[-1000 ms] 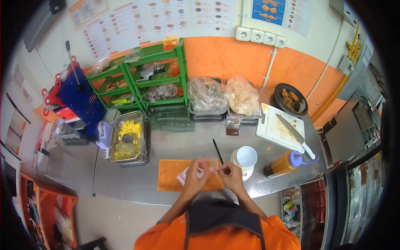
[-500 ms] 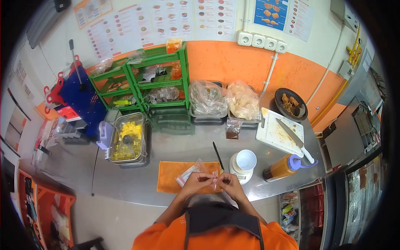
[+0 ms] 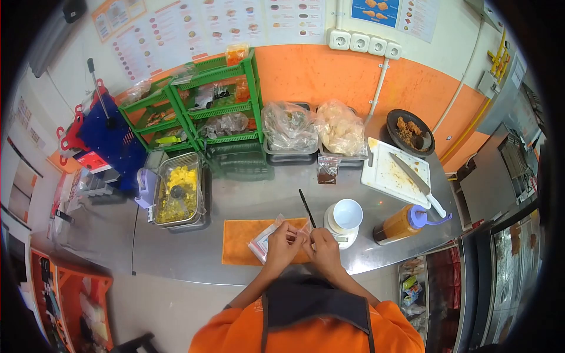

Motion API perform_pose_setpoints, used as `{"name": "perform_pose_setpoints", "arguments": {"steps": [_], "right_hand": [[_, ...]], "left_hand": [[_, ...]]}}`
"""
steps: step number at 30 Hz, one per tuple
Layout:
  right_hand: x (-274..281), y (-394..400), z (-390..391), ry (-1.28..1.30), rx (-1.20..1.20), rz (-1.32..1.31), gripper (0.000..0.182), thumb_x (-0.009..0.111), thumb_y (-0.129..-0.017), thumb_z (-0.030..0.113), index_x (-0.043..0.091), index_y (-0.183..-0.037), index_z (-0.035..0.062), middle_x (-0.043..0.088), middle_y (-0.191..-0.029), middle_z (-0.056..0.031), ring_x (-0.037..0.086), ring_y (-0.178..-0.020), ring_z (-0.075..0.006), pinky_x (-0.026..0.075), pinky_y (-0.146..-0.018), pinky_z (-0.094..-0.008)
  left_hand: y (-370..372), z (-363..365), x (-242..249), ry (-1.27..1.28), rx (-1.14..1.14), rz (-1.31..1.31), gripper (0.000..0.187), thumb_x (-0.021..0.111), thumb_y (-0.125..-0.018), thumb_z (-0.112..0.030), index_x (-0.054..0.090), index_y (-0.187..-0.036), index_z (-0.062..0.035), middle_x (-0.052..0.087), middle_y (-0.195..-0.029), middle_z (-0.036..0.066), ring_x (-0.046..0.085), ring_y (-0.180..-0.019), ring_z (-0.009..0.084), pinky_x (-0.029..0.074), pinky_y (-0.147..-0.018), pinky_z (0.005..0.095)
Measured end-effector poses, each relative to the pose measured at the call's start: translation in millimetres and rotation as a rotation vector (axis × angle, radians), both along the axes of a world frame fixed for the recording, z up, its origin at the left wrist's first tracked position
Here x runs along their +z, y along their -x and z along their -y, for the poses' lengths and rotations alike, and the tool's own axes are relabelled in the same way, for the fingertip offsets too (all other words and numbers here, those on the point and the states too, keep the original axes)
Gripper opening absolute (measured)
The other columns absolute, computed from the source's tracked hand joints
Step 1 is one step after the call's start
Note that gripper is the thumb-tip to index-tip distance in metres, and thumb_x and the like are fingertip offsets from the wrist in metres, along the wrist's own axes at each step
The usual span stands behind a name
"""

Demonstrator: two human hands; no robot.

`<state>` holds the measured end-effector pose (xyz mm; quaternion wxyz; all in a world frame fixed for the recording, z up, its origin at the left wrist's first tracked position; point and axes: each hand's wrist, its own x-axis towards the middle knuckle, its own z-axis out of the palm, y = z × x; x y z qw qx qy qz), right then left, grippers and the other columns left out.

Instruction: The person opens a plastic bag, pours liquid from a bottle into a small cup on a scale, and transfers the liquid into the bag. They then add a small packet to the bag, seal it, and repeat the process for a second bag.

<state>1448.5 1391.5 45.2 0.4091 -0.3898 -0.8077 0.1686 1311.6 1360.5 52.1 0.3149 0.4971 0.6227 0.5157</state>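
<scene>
Over the orange cloth [image 3: 235, 242], my left hand [image 3: 283, 242] and my right hand [image 3: 321, 247] meet with fingers pinched on a small clear plastic bag [image 3: 303, 228] between them. A flat packet of clear bags [image 3: 259, 243] lies on the cloth beside my left hand. Just beyond my right hand, a black-handled tool [image 3: 306, 207] rests on the steel table. A white scale [image 3: 342, 236] with a white bowl [image 3: 347, 214] on it stands right of my right hand.
A sauce bottle [image 3: 400, 225] lies at the right, near a white cutting board [image 3: 385, 176] with a knife [image 3: 411, 174]. Behind are a stone mortar [image 3: 393, 134], bagged trays [image 3: 340, 132] and green racks [image 3: 203, 138]. A container of yellow food [image 3: 179, 191] stands left.
My hands have moved up slightly relative to the cloth and now pinch the bag a little farther apart. The camera view has tilted down slightly.
</scene>
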Motion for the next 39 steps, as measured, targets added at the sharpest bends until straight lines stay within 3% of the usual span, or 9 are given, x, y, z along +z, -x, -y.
{"name": "perform_pose_setpoints", "arguments": {"steps": [3,6,13,17,24,27,34,37,39], "right_hand": [[6.7,-12.6,-7.8,0.025,-0.05,-0.063,0.017,0.068,-0.079,0.007,0.052,-0.074,0.0019,0.054,-0.071,-0.0104,0.055,-0.062,-0.0268,0.046,-0.059,-0.0373],[1.4,-22.2,-20.4,0.417,0.012,-0.605,0.013,0.065,-0.089,0.012,0.057,-0.086,0.0028,0.058,-0.078,-0.0011,0.055,-0.068,-0.0119,0.044,-0.062,-0.0286],[-9.4,-21.8,-28.9,0.952,0.213,-1.004,0.01,0.061,-0.093,0.015,0.058,-0.094,0.0055,0.061,-0.084,-0.0001,0.054,-0.073,-0.0067,0.04,-0.068,-0.0199],[-8.5,-29.5,-29.6,0.603,-0.198,-0.88,0.011,0.061,-0.094,0.016,0.056,-0.089,0.0066,0.056,-0.076,0.0015,0.048,-0.067,-0.005,0.038,-0.063,-0.0201],[45.9,-3.1,3.2,0.351,-0.102,-0.363,0.011,0.061,-0.084,0.001,0.052,-0.09,0.0015,0.056,-0.062,0.0007,0.05,-0.053,-0.005,0.037,-0.049,-0.0219],[33.7,-12.5,-3.6,0.358,-0.109,-0.338,0.01,0.058,-0.083,-0.002,0.051,-0.089,0.0017,0.055,-0.056,0.0005,0.05,-0.048,-0.0053,0.038,-0.047,-0.0219],[18.8,-34.2,-6.5,0.686,0.022,-0.544,0.011,0.061,-0.084,0.003,0.051,-0.089,0.0015,0.054,-0.053,0.0014,0.046,-0.049,-0.0024,0.036,-0.047,-0.0206],[17.4,-48.8,3.6,0.73,-0.009,-0.733,0.017,0.064,-0.085,0.008,0.052,-0.094,0.0004,0.061,-0.073,-0.0043,0.054,-0.065,-0.0057,0.04,-0.056,-0.0209],[-19.4,-67.7,4.8,0.039,-0.712,-0.501,0.031,0.066,-0.087,0.01,0.047,-0.11,0.0016,0.057,-0.102,-0.0139,0.055,-0.085,-0.0118,0.042,-0.067,-0.0245]], "left_hand": [[7.2,-3.4,-2.7,-0.014,0.056,0.145,0.008,0.065,-0.085,0.0,0.058,-0.085,0.0032,0.068,-0.076,0.012,0.068,-0.069,0.0159,0.053,-0.06,0.0262],[37.8,-5.2,4.5,0.005,-0.069,0.512,0.006,0.064,-0.084,0.005,0.059,-0.084,0.0034,0.066,-0.078,0.01,0.066,-0.068,0.0139,0.051,-0.058,0.0238],[44.1,-1.2,38.8,0.07,-0.243,0.555,0.005,0.064,-0.082,0.009,0.062,-0.083,0.0038,0.065,-0.082,0.009,0.064,-0.067,0.0123,0.051,-0.058,0.0223],[51.7,2.4,42.4,-0.032,-0.025,0.362,0.004,0.064,-0.082,0.009,0.061,-0.081,0.0055,0.059,-0.086,0.006,0.066,-0.068,0.0135,0.053,-0.057,0.0222],[8.8,-1.8,36.4,-0.006,-0.05,0.197,0.013,0.071,-0.078,0.004,0.063,-0.088,0.0052,0.052,-0.096,0.007,0.068,-0.074,0.0157,0.054,-0.06,0.0234],[10.6,-5.1,49.2,-0.074,-0.156,-0.271,0.032,0.077,-0.074,-0.007,0.062,-0.102,0.001,0.057,-0.106,0.009,0.065,-0.094,0.0212,0.051,-0.076,0.0318],[3.0,-13.5,12.1,-0.203,-0.612,-0.203,0.055,0.077,-0.076,-0.023,0.052,-0.122,-0.0044,0.059,-0.117,0.015,0.061,-0.102,0.0287,0.045,-0.089,0.0384],[-3.8,-16.0,0.0,-0.067,-0.609,-0.186,0.046,0.072,-0.082,-0.022,0.051,-0.119,-0.0037,0.061,-0.11,0.015,0.061,-0.1,0.0263,0.046,-0.088,0.0363],[-9.1,-16.7,0.8,-0.08,-0.587,0.0,0.038,0.068,-0.087,-0.019,0.05,-0.116,-0.0024,0.061,-0.103,0.013,0.06,-0.097,0.023,0.046,-0.087,0.0345]]}}
